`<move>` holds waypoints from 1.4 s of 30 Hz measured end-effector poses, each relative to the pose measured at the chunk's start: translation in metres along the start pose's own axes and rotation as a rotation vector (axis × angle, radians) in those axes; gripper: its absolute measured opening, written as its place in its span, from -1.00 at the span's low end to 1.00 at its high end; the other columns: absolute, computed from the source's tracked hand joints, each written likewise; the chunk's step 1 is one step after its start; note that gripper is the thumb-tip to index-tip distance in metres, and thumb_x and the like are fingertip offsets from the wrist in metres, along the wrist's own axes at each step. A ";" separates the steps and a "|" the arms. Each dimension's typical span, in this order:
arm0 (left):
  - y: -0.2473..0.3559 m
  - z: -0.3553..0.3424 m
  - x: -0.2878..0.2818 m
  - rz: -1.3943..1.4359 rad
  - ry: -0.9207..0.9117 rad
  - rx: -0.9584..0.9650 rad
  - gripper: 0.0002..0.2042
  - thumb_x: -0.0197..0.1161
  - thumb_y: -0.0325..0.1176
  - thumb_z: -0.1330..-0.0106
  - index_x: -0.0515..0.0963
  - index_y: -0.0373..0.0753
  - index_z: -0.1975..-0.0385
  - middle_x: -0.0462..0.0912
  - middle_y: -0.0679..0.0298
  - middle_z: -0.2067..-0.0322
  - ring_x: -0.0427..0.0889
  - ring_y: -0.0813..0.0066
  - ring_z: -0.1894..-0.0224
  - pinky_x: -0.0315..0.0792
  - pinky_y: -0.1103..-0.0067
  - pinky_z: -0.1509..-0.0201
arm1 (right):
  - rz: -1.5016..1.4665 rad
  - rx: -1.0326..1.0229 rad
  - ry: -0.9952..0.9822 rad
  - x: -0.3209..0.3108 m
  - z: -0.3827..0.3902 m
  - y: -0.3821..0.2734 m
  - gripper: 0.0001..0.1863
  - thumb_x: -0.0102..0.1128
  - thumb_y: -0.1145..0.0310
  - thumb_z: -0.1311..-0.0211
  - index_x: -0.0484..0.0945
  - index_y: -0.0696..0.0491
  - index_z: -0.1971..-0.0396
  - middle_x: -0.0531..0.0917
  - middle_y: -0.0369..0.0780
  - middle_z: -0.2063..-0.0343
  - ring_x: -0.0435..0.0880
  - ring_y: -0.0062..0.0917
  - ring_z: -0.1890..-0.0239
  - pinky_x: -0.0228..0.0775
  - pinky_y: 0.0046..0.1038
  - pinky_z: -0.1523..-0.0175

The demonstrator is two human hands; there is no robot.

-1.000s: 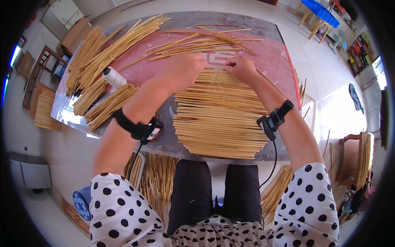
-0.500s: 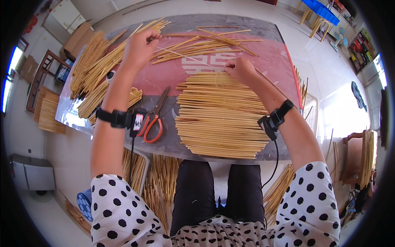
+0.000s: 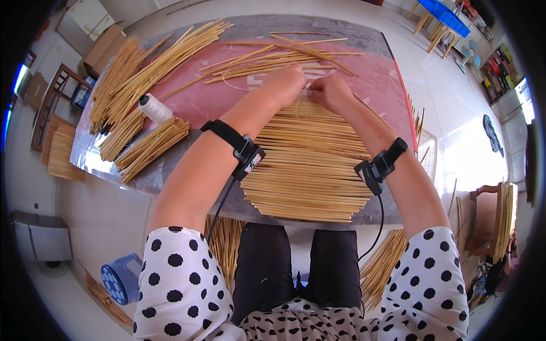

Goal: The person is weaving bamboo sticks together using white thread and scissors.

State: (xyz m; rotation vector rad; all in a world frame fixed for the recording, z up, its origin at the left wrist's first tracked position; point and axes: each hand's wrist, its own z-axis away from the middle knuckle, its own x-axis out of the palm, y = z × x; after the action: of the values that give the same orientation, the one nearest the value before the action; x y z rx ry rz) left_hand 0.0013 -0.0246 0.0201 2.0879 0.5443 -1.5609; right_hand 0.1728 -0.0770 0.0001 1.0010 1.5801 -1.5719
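A mat of pale straw stalks, laid side by side and bound with thin thread, lies on the table before me. At its far edge my left hand is closed in a pinch on a white thread, which loops out leftward across the table. My right hand almost touches the left, its fingers pinched together at the same edge; their tips are partly hidden, and what they hold is too small to make out. One loose stalk runs slantwise beside my right wrist. The scissors are hidden behind my left forearm.
A white thread spool lies at the left among bundles of cut stalks. Longer stalks are heaped at the far left, with loose ones beyond my hands. More stalks stand below the table, and a blue stool is lower left.
My left hand has come right and toward me, from the stalk heap to beside my right hand. The thread, taut before, now hangs in a slack loop. My right hand has barely moved.
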 end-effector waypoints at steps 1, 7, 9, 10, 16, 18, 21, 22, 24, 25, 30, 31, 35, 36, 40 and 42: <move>-0.002 -0.001 0.003 -0.001 -0.002 0.001 -0.86 0.25 -0.48 -0.07 0.62 -0.18 0.35 0.57 0.14 0.29 0.59 0.13 0.14 0.47 0.30 0.13 | 0.009 0.000 -0.007 0.000 0.000 0.000 -0.80 0.23 0.19 -0.09 0.72 -0.13 0.31 0.73 -0.21 0.36 0.69 -0.30 0.26 0.52 -0.24 0.11; -0.001 0.005 -0.012 0.084 -0.012 -0.004 -0.97 0.21 -0.46 -0.12 0.57 -0.18 0.46 0.57 0.20 0.34 0.60 0.14 0.21 0.47 0.27 0.21 | -0.016 0.025 -0.007 -0.001 0.000 0.001 -0.82 0.23 0.20 -0.08 0.71 -0.11 0.35 0.72 -0.20 0.38 0.69 -0.29 0.28 0.51 -0.24 0.13; -0.004 0.011 -0.022 0.028 0.101 0.020 -0.95 0.17 -0.42 -0.16 0.57 -0.17 0.46 0.58 0.23 0.33 0.60 0.16 0.22 0.47 0.29 0.21 | -0.022 0.032 -0.013 -0.002 0.001 0.000 -0.82 0.23 0.20 -0.08 0.71 -0.09 0.38 0.72 -0.20 0.39 0.68 -0.30 0.28 0.51 -0.25 0.14; -0.004 0.014 -0.026 0.028 0.099 0.023 -0.95 0.17 -0.42 -0.16 0.57 -0.17 0.46 0.58 0.23 0.33 0.60 0.16 0.22 0.47 0.29 0.21 | -0.023 0.028 0.000 -0.002 0.001 0.000 -0.83 0.22 0.21 -0.07 0.70 -0.08 0.39 0.71 -0.20 0.40 0.68 -0.30 0.29 0.51 -0.25 0.15; -0.010 0.032 -0.049 -0.008 0.102 0.038 -0.92 0.17 -0.38 -0.19 0.59 -0.18 0.43 0.58 0.23 0.35 0.59 0.17 0.23 0.47 0.30 0.21 | -0.031 0.025 -0.027 -0.005 0.000 0.000 -0.84 0.21 0.24 -0.07 0.70 -0.07 0.41 0.71 -0.20 0.41 0.68 -0.30 0.29 0.51 -0.26 0.15; -0.011 0.035 -0.053 0.035 0.060 -0.028 -0.92 0.18 -0.38 -0.17 0.58 -0.20 0.43 0.59 0.22 0.37 0.59 0.17 0.22 0.47 0.30 0.20 | -0.034 0.015 -0.038 -0.005 -0.001 0.003 -0.84 0.20 0.24 -0.07 0.70 -0.07 0.41 0.71 -0.20 0.41 0.68 -0.30 0.29 0.51 -0.26 0.14; -0.016 0.041 -0.062 -0.009 -0.016 -0.038 -0.94 0.19 -0.40 -0.17 0.59 -0.17 0.43 0.60 0.22 0.34 0.60 0.18 0.19 0.48 0.28 0.18 | -0.032 -0.016 -0.037 -0.004 -0.002 0.003 -0.84 0.20 0.24 -0.08 0.70 -0.07 0.41 0.72 -0.20 0.39 0.68 -0.30 0.28 0.51 -0.26 0.12; -0.019 0.043 -0.064 -0.012 -0.017 -0.040 -0.94 0.19 -0.40 -0.17 0.59 -0.17 0.43 0.60 0.22 0.34 0.60 0.18 0.19 0.48 0.28 0.18 | -0.009 -0.013 -0.045 -0.004 -0.002 0.000 -0.84 0.19 0.25 -0.09 0.70 -0.07 0.40 0.72 -0.19 0.38 0.68 -0.29 0.26 0.51 -0.26 0.11; -0.024 0.047 -0.063 -0.050 -0.003 -0.050 -0.92 0.18 -0.43 -0.15 0.60 -0.17 0.40 0.61 0.22 0.33 0.61 0.16 0.17 0.49 0.28 0.15 | 0.015 -0.009 -0.053 -0.006 -0.002 -0.005 -0.84 0.18 0.25 -0.09 0.71 -0.07 0.40 0.72 -0.19 0.36 0.68 -0.29 0.24 0.51 -0.26 0.09; -0.027 0.046 -0.060 -0.048 -0.004 -0.050 -0.92 0.18 -0.43 -0.15 0.60 -0.17 0.40 0.61 0.22 0.33 0.61 0.16 0.17 0.49 0.28 0.15 | 0.037 -0.008 -0.059 -0.007 -0.001 -0.008 -0.83 0.17 0.26 -0.09 0.71 -0.07 0.40 0.72 -0.19 0.35 0.68 -0.28 0.22 0.51 -0.26 0.08; -0.015 0.029 -0.050 -0.143 0.220 -0.054 -0.88 0.16 -0.49 -0.15 0.63 -0.21 0.38 0.62 0.15 0.26 0.61 0.12 0.12 0.50 0.27 0.13 | 0.078 0.019 -0.075 -0.014 0.001 -0.013 -0.83 0.15 0.29 -0.10 0.71 -0.07 0.39 0.71 -0.18 0.31 0.67 -0.26 0.19 0.50 -0.26 0.05; -0.013 0.025 -0.042 -0.145 0.223 -0.057 -0.88 0.16 -0.49 -0.15 0.63 -0.21 0.38 0.62 0.15 0.26 0.61 0.12 0.12 0.50 0.27 0.13 | 0.070 0.027 -0.080 -0.013 0.000 -0.013 -0.83 0.16 0.28 -0.10 0.71 -0.08 0.37 0.71 -0.17 0.31 0.67 -0.26 0.19 0.51 -0.25 0.05; 0.002 0.006 -0.024 0.107 -0.001 -0.075 -0.84 0.29 -0.43 -0.03 0.65 -0.24 0.37 0.62 0.13 0.23 0.62 0.10 0.17 0.49 0.29 0.12 | 0.111 0.024 -0.092 -0.010 -0.002 -0.015 -0.82 0.20 0.25 -0.11 0.72 -0.10 0.32 0.71 -0.16 0.28 0.67 -0.25 0.18 0.52 -0.23 0.05; 0.005 0.003 -0.021 0.105 -0.118 -0.128 -0.84 0.31 -0.42 -0.01 0.66 -0.23 0.38 0.62 0.12 0.23 0.62 0.11 0.17 0.49 0.30 0.13 | 0.113 0.024 -0.092 -0.010 -0.001 -0.014 -0.82 0.20 0.25 -0.11 0.72 -0.10 0.32 0.71 -0.16 0.28 0.67 -0.25 0.18 0.52 -0.23 0.05; 0.006 -0.002 -0.005 0.062 -0.171 -0.189 -0.87 0.33 -0.40 -0.01 0.66 -0.24 0.43 0.62 0.11 0.26 0.63 0.11 0.19 0.50 0.30 0.15 | 0.081 0.031 -0.087 -0.007 0.001 -0.012 -0.81 0.21 0.22 -0.12 0.72 -0.12 0.30 0.71 -0.16 0.28 0.68 -0.25 0.17 0.52 -0.22 0.05; 0.004 -0.002 0.002 0.028 -0.137 -0.150 -0.86 0.24 -0.44 -0.06 0.67 -0.28 0.40 0.65 0.00 0.23 0.65 0.04 0.17 0.54 0.26 0.13 | 0.080 0.042 -0.090 -0.007 0.002 -0.015 -0.82 0.21 0.22 -0.12 0.72 -0.13 0.30 0.71 -0.16 0.28 0.68 -0.25 0.17 0.52 -0.22 0.05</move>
State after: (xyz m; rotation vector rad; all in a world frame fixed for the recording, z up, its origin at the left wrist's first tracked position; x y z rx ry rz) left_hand 0.0052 -0.0265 0.0187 1.8554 0.5616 -1.5823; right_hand 0.1623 -0.0793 0.0131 0.9893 1.4343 -1.5787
